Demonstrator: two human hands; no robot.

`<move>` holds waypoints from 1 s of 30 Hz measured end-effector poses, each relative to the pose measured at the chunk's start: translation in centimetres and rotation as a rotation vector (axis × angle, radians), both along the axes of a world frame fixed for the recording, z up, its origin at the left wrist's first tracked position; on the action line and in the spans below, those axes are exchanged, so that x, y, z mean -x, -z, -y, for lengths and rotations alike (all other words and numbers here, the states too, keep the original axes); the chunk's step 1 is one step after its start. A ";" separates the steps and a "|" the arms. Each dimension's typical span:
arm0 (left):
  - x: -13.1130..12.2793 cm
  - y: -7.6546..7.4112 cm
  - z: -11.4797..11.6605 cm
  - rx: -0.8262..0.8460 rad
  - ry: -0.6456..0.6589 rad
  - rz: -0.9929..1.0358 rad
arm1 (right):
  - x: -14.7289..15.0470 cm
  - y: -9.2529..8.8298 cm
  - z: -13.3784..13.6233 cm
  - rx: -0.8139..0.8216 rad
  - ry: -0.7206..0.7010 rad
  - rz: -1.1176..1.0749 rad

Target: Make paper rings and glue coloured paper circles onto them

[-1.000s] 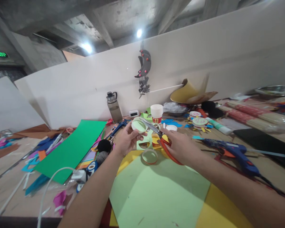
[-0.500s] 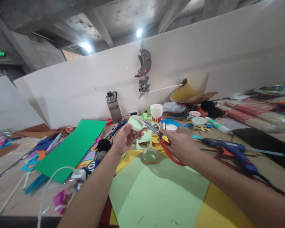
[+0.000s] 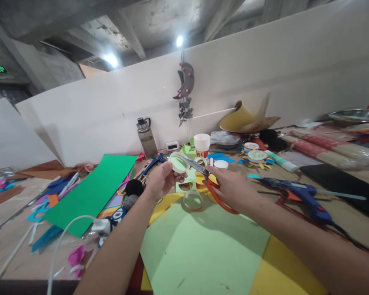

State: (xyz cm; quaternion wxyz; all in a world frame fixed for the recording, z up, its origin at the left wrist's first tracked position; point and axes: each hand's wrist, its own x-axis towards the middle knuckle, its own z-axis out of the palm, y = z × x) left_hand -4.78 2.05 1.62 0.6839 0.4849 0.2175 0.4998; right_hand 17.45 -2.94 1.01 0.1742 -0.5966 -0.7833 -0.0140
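Pinched in my left hand [image 3: 166, 177] is a small round, pale green and white piece [image 3: 177, 163], held up over the table. My right hand [image 3: 226, 184] is wrapped round the orange handles of a pair of scissors [image 3: 199, 167]. The blades point left, and their tips lie at the upper edge of the round piece. Below the hands, a clear ring [image 3: 193, 200] rests at the far edge of a light green sheet [image 3: 204, 250]. Behind it lies a green sheet with cut-outs [image 3: 186, 186].
A bottle [image 3: 146, 139] and stacked paper cups [image 3: 202, 144] stand at the back. A green sheet [image 3: 94, 192] lies to the left. On the right are a blue glue gun [image 3: 307, 196], a black slab [image 3: 341, 190] and packed sticks [image 3: 320, 153].
The round piece has tilted and shifted slightly right and down in my left hand. The scissor blades now overlap its upper edge more.
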 end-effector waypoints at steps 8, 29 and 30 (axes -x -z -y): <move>-0.4 -0.6 0.1 0.047 -0.043 0.041 | 0.2 0.3 0.0 -0.006 0.018 0.026; -0.7 -0.4 0.3 -0.070 -0.079 0.027 | 0.2 0.1 0.0 -0.003 0.027 0.048; -0.6 -0.4 0.2 -0.076 -0.081 0.026 | 0.2 0.2 0.0 -0.008 0.031 0.055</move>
